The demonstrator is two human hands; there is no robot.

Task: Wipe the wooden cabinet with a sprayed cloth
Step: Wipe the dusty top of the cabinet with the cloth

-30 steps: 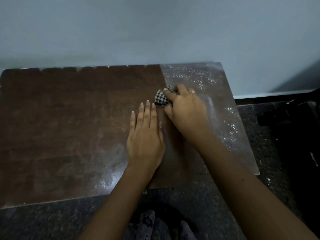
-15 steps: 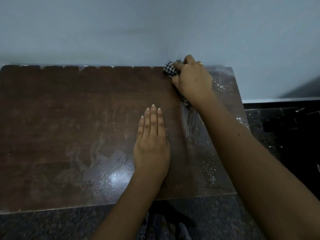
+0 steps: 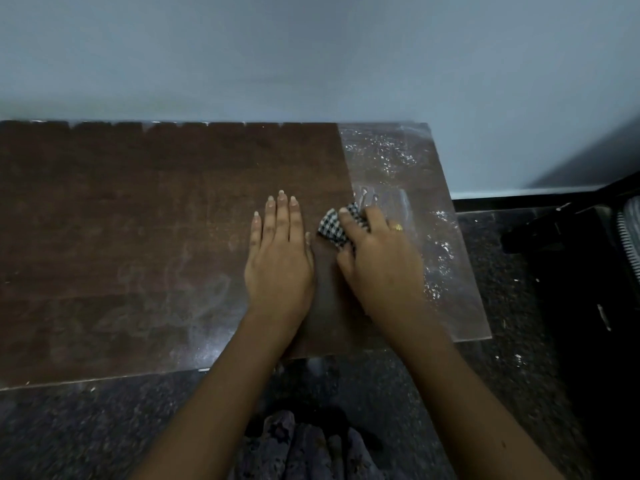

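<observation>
The dark brown wooden cabinet top (image 3: 138, 237) fills the left and middle of the head view, against a pale wall. Its right strip (image 3: 422, 202) looks glossy and speckled with white droplets. My right hand (image 3: 377, 261) presses a bunched black-and-white checked cloth (image 3: 334, 226) onto the top near the middle right; most of the cloth is hidden under the palm. A ring sits on one finger. My left hand (image 3: 280, 258) lies flat on the wood just left of the cloth, fingers together and pointing to the wall, holding nothing.
The pale blue-grey wall (image 3: 311, 64) runs along the cabinet's far edge. Dark speckled floor (image 3: 104, 427) lies in front and to the right. A black object with a ribbed hose (image 3: 588, 258) stands at the far right. Patterned fabric (image 3: 304, 448) shows at the bottom middle.
My right hand has drawn the cloth back from the far edge by the wall toward me, stopping beside my left hand. The left hand stays flat in about the same spot.
</observation>
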